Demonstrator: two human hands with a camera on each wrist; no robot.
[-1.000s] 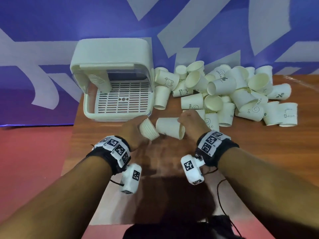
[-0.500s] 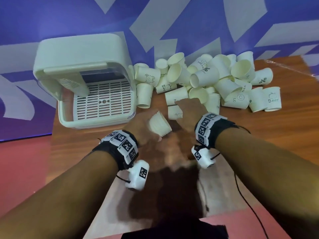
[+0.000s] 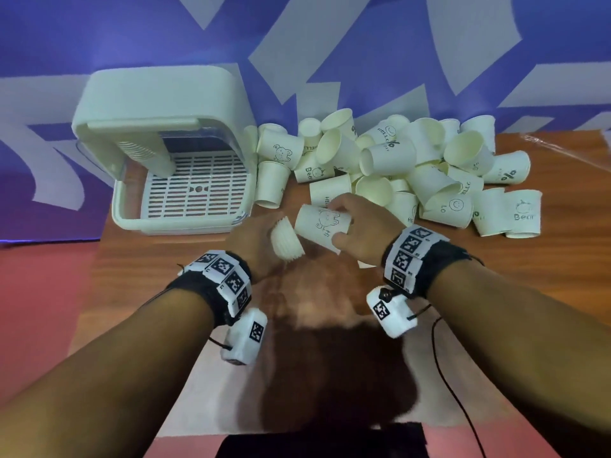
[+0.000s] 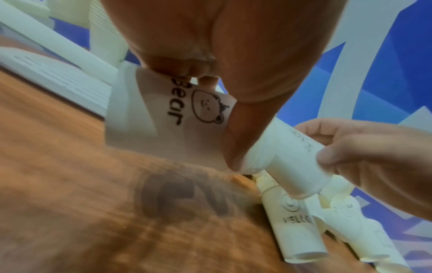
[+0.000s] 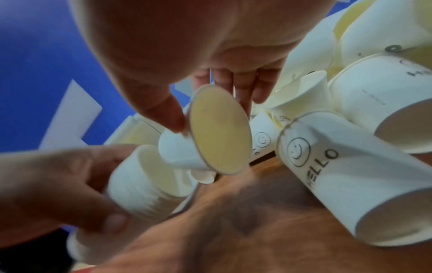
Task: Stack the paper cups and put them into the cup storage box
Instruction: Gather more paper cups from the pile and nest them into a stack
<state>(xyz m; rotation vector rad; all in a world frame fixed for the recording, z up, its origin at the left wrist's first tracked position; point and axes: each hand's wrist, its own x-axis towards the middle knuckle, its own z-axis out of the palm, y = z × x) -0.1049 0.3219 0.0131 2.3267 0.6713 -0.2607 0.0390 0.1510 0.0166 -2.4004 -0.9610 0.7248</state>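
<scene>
Left hand grips nested cup stack, rims rightward; right hand pinches single bear cup just beside it. Beyond: loose cup pile on table; storage box far-left, open, one stack inside

Even light, dark shadow on the table — wrist views blurred, edges warped.

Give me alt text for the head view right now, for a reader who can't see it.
Over a wooden table, the left hand holds a nested stack of paper cups while the right hand brings a single bear-print cup toward it. An open white cup storage box stands behind on the left, with a pile of loose cups on the right.
</scene>
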